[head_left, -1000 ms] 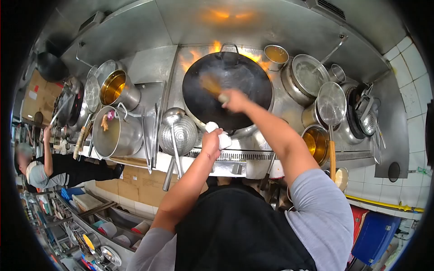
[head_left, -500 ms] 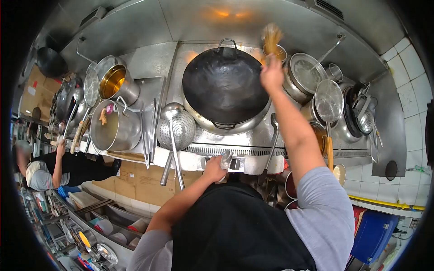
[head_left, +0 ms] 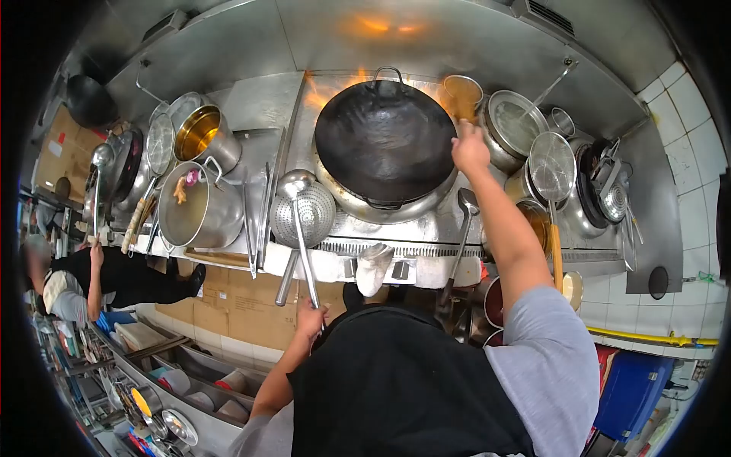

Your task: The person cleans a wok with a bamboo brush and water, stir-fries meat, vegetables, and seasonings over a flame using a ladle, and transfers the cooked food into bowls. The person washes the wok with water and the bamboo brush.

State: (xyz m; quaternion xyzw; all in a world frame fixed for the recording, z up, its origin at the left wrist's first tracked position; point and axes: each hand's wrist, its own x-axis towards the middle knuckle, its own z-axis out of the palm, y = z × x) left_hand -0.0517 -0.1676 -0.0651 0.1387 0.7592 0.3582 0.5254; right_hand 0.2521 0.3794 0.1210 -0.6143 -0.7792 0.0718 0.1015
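A large black wok (head_left: pixel 384 141) sits on the burner, with flames (head_left: pixel 316 93) around its back edge. My right hand (head_left: pixel 470 148) is beside its right rim, fingers apart, with nothing visible in them. Just beyond the fingertips, a brown bamboo brush (head_left: pixel 461 99), partly blurred, is in a round container against the back. My left hand (head_left: pixel 311 318) is low at the stove's front, closed around the handle end of a steel ladle (head_left: pixel 297 184). The ladle's bowl rests over a perforated strainer (head_left: pixel 314 219). A bunched white cloth (head_left: pixel 375 268) hangs at the front rail.
On the left stand a pot of liquid (head_left: pixel 171 221) and a pot of amber oil (head_left: pixel 207 137). A spatula (head_left: pixel 467 204) lies right of the wok. Farther right are lidded pots and a wire skimmer (head_left: pixel 553 164). Another person (head_left: pixel 84 286) stands at far left.
My right hand has lowered the brush into the container and drawn back toward me. My left hand has left the white cloth for the ladle handle. Flames have risen behind the wok.
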